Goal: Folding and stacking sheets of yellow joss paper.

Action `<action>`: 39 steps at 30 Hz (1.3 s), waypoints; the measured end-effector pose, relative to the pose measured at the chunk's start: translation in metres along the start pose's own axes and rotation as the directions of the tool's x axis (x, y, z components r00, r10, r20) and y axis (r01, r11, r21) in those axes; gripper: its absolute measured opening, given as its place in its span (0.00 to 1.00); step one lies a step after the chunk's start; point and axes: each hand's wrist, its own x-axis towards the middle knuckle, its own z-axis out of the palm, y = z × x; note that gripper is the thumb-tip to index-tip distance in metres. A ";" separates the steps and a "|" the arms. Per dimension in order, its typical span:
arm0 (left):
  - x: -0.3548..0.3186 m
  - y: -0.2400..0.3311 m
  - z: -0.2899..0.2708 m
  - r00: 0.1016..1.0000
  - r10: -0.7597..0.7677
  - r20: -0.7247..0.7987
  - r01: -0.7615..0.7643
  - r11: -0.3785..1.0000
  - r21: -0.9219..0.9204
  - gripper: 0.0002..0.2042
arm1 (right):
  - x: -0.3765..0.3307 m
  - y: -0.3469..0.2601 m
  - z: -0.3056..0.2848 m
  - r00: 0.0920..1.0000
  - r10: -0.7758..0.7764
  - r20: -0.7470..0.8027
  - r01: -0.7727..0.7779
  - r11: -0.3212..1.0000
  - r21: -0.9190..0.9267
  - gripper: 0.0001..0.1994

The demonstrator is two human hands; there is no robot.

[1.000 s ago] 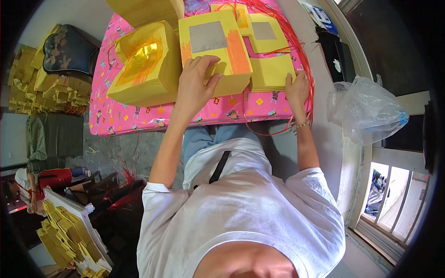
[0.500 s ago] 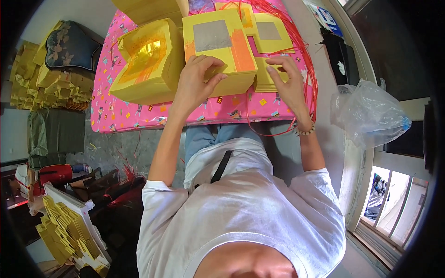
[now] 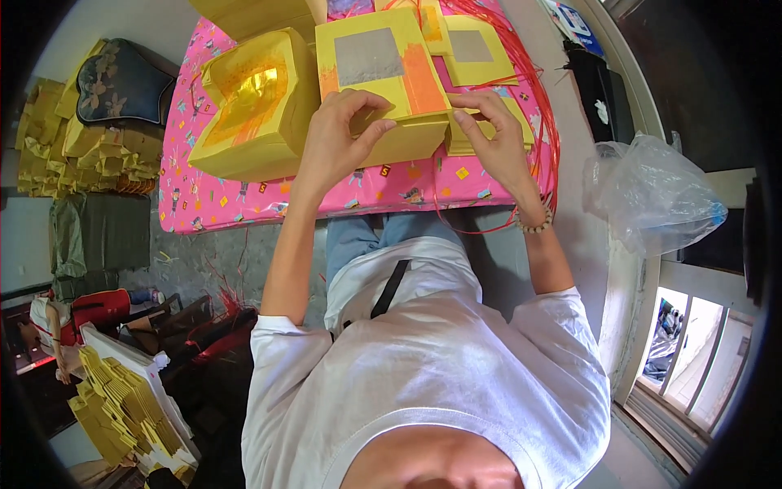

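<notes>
A thick block of yellow paper (image 3: pixel 407 143) lies in front of me on the pink patterned table cover (image 3: pixel 269 198). Its top sheet (image 3: pixel 424 84) carries a silver-grey square and orange bands, and its near edge stands slightly off the papers below. My left hand (image 3: pixel 346 134) has thumb and fingers closed about that near edge. At the near right corner, my right hand (image 3: pixel 494 140) pinches the same sheet between thumb and forefinger. Close on the left sits another bulky yellow paper stack (image 3: pixel 300 90), with gold foil and orange in its hollowed top.
Smaller yellow paper piles (image 3: pixel 498 53) lie at the right, beside red plastic strings (image 3: pixel 538 98). A clear plastic bag (image 3: pixel 652 200) hangs at the right ledge. Bundled yellow paper (image 3: pixel 90 151) and a dark chair back (image 3: pixel 122 81) stand left. Another person (image 3: pixel 50 318) is at lower left.
My right hand has moved left onto the top sheet's corner. The sheet's near edge has lifted, opening a narrow gap above the block. My left hand has shifted slightly left.
</notes>
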 end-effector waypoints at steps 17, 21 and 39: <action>-0.001 -0.008 0.012 0.970 -0.198 -0.143 0.164 0.962 -0.218 0.09 | 0.027 -0.015 0.023 0.993 -0.107 -0.040 0.103 0.992 -0.075 0.09; 0.000 -0.010 0.012 0.962 -0.255 -0.099 0.204 0.910 -0.362 0.09 | 0.031 -0.021 0.032 0.999 0.045 0.012 -0.044 0.997 -0.065 0.12; 0.002 -0.014 0.008 0.965 -0.256 -0.056 0.213 0.889 -0.405 0.07 | 0.026 -0.014 0.034 0.997 -0.077 -0.015 0.076 0.995 -0.069 0.12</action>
